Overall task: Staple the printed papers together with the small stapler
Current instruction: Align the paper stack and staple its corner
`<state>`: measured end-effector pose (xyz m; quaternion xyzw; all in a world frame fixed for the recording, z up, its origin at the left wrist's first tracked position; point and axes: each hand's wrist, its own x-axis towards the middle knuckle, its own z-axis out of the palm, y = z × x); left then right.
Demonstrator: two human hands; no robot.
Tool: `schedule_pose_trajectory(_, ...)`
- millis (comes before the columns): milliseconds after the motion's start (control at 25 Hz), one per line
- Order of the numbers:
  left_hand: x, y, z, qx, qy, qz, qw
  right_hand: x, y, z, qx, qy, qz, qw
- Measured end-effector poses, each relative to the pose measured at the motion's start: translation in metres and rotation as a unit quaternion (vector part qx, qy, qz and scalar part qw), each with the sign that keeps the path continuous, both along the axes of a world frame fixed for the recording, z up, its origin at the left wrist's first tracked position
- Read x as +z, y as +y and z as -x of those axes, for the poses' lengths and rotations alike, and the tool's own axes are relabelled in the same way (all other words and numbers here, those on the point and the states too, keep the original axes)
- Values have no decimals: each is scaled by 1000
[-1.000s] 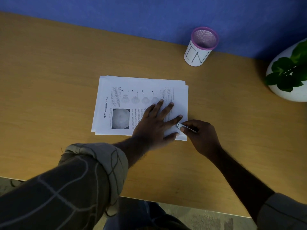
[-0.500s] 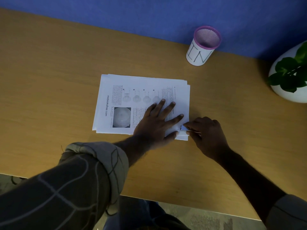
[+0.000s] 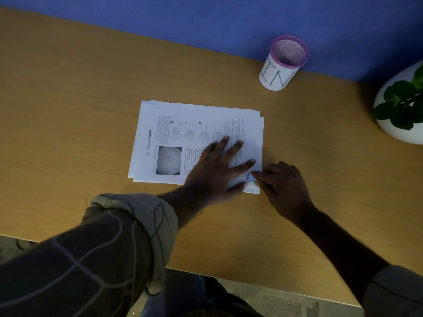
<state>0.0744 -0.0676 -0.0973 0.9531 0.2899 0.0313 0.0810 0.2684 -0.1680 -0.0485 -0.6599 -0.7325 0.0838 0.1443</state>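
Observation:
A stack of printed papers (image 3: 174,124) lies flat in the middle of the wooden desk (image 3: 68,110), with text, small diagrams and a round grey picture on the top sheet. My left hand (image 3: 217,168) presses flat on the stack's near right part, fingers spread. My right hand (image 3: 283,186) grips the small stapler (image 3: 251,177) at the stack's near right corner. Only the stapler's small blue-white tip shows over the paper's edge; the rest is hidden under my fingers.
A white mesh pen cup (image 3: 282,62) with a pink rim stands at the back right against the blue wall. A white pot with a green plant (image 3: 402,106) sits at the far right edge. The desk's near edge runs below my arms.
My right hand has slid the stapler further onto the paper's corner and closed down over it. My left hand stays pressed on the stack.

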Motion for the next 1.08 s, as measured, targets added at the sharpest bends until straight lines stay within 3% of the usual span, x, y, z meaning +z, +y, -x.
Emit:
schedule_pose_trajectory(600, 1, 0, 0, -2, -8, -4, 1000, -6, -3, 8, -2, -60, -29, 998)
schedule_pose_trajectory(760, 2, 0, 0, 0, -9, 1, 1000, -7, 2, 0, 38, -82, -41, 995)
schedule_pose_trajectory(1080, 2, 1, 0, 7, -9, 11, 1000, -9, 12, -3, 65, -64, -24, 996)
